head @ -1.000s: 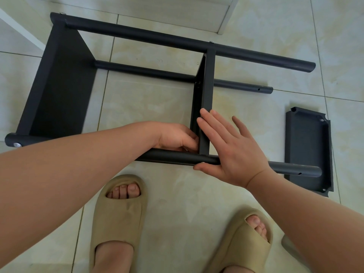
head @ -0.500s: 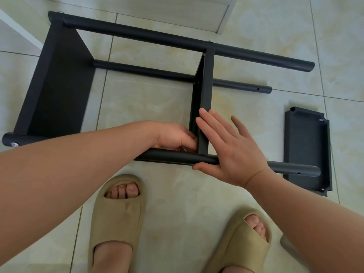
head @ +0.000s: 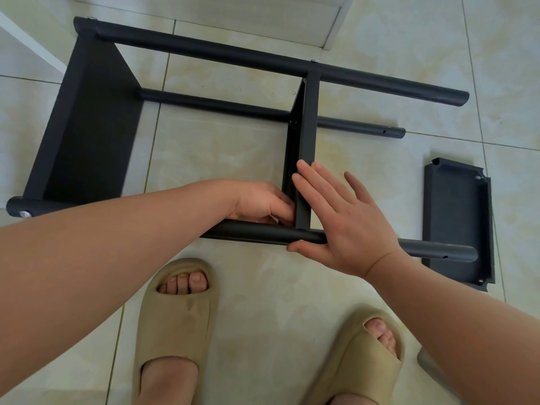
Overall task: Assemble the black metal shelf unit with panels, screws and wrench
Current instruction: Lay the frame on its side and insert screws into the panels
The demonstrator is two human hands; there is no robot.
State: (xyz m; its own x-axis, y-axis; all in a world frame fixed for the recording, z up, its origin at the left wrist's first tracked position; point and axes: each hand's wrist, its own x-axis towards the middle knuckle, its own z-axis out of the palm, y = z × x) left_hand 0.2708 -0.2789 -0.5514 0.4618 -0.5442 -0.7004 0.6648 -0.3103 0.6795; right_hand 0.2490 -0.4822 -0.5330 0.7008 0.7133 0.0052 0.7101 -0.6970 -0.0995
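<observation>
The black shelf frame lies on its side on the tiled floor, its far pole [head: 263,58] at the top and its near pole [head: 257,230] in front of my feet. An end panel [head: 87,135] joins the poles at the left. The middle panel [head: 306,118] stands between them. My left hand [head: 260,201] has its fingers curled at the inner corner where this panel meets the near pole; what the fingertips pinch is hidden. My right hand [head: 347,226] presses flat against the panel's right face, with its thumb under the near pole.
A loose black panel [head: 455,217] lies face up on the floor at the right, past the pole ends. My feet in tan sandals [head: 178,317] stand just below the frame. A white furniture base [head: 336,21] borders the top, and a white edge [head: 26,39] the far left.
Both hands stay at the same joint. Only the view has shifted slightly.
</observation>
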